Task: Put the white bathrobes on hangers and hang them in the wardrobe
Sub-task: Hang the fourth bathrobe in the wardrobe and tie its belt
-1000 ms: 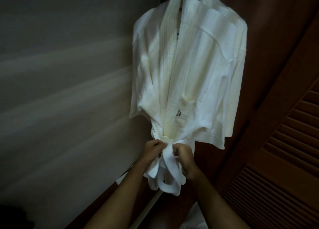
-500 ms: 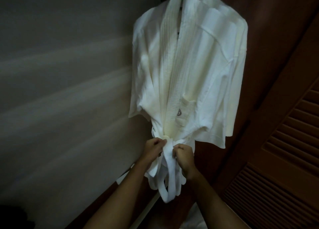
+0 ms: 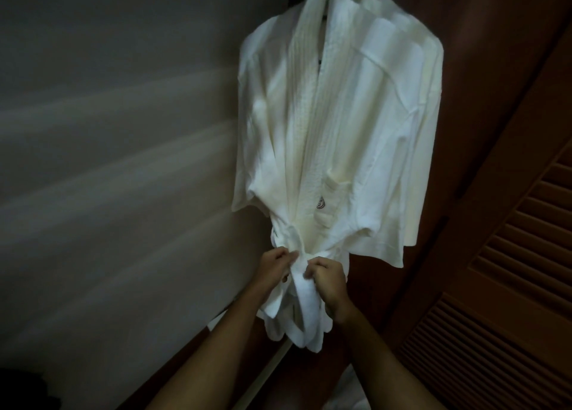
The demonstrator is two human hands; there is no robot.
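Grey wall (image 3: 108,162) at left. Left hand (image 3: 274,269) and right hand (image 3: 329,281) side by side, fingers of both clenched on the belt (image 3: 305,298) at the waist of the robe (image 3: 340,131), hanging in the wardrobe. Louvred door (image 3: 510,286) at right.

Only an unreadable dark emblem (image 3: 322,204) marks the white bathrobe (image 3: 356,131).

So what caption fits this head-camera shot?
Both hands, left and right, grip the belt of a hung white bathrobe.
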